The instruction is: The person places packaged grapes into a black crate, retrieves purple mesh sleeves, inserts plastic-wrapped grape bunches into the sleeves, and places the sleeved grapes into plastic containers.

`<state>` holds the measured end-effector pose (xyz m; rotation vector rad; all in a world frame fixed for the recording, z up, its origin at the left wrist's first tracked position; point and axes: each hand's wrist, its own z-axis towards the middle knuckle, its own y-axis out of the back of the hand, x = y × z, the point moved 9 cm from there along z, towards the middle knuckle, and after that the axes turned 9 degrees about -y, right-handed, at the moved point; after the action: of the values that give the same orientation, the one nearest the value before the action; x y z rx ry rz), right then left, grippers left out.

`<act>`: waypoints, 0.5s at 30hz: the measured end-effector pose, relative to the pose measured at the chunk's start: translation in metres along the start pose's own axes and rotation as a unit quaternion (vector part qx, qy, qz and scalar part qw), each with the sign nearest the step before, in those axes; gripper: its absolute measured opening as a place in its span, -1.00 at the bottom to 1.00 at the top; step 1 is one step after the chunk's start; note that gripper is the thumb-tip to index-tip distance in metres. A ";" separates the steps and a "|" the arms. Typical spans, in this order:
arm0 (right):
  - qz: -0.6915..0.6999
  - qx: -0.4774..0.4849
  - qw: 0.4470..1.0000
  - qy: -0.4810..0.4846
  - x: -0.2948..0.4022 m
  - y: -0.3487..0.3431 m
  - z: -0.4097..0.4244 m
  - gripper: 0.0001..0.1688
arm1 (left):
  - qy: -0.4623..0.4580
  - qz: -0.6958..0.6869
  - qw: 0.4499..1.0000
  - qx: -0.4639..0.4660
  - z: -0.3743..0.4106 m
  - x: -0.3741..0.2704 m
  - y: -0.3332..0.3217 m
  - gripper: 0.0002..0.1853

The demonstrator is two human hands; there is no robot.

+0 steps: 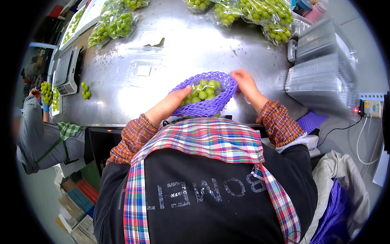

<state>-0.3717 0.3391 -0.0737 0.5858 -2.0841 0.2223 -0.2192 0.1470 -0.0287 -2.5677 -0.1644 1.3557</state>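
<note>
A bunch of green grapes in a clear plastic bag lies inside a purple foam net sleeve at the table's near edge. My left hand grips the sleeve's left side, its thumb resting on the bagged grapes. At the upper right of the sleeve, the fingers of my right hand pinch the net's rim. A few grapes show below the sleeve, close to my plaid apron. The undersides of the sleeve and of the bunch are hidden.
Bagged grapes stand at the far left of the metal table, more at the far right. A scale, loose grapes and a co-worker are left. Clear plastic containers are stacked right, above a sack of purple nets.
</note>
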 end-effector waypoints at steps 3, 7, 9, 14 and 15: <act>-0.124 0.065 0.985 -0.100 -0.009 -0.021 -0.016 -0.57 | -0.018 -0.106 0.994 -0.004 -0.005 -0.005 -0.012 -0.42; 0.028 0.259 0.928 -0.265 -0.007 -0.062 -0.057 -0.48 | -0.032 -0.137 0.984 -0.107 0.003 0.004 0.005 -0.43; 0.144 0.289 0.905 -0.276 -0.005 -0.073 -0.056 -0.43 | -0.081 -0.082 0.983 -0.146 0.010 0.002 0.017 -0.46; 0.286 0.301 0.868 -0.273 0.016 -0.083 -0.050 -0.37 | -0.251 0.169 0.928 -0.218 -0.009 -0.077 0.032 -0.35; 0.286 0.318 0.872 -0.239 0.032 -0.089 -0.056 -0.37 | -0.248 0.208 0.928 -0.187 -0.010 -0.091 0.028 -0.37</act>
<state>-0.3010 0.2726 -0.0224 0.3986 -2.6297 1.2554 -0.2621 0.1001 0.0423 -2.5807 0.0535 2.3268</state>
